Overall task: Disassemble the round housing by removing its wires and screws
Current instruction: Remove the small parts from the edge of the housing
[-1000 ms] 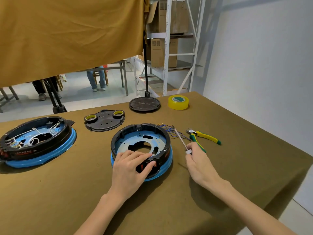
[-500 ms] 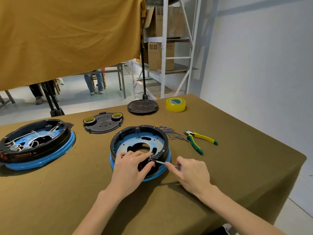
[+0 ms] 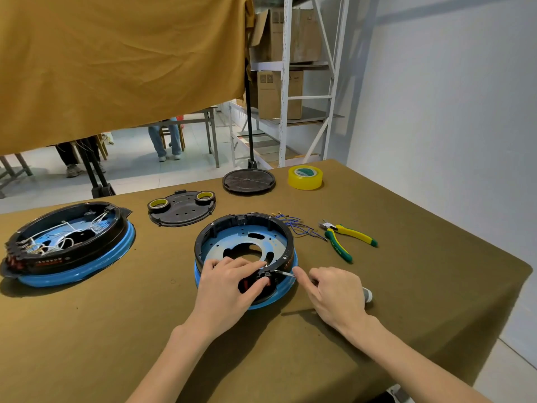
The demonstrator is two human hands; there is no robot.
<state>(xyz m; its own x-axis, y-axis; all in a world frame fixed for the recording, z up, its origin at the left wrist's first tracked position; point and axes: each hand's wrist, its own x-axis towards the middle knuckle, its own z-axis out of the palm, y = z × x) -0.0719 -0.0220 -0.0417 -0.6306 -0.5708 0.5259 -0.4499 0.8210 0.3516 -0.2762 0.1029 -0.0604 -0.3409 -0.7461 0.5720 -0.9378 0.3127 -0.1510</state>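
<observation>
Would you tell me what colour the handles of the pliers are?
Yellow and green pliers handles, clearest in the head view.

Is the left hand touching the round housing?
Touching: the head view shows the left hand draped over the round housing's near rim, fingers on it.

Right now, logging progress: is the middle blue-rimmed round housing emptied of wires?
Seemingly emptied: blue-rimmed round housing shows bare plate; near edge hidden.
</observation>
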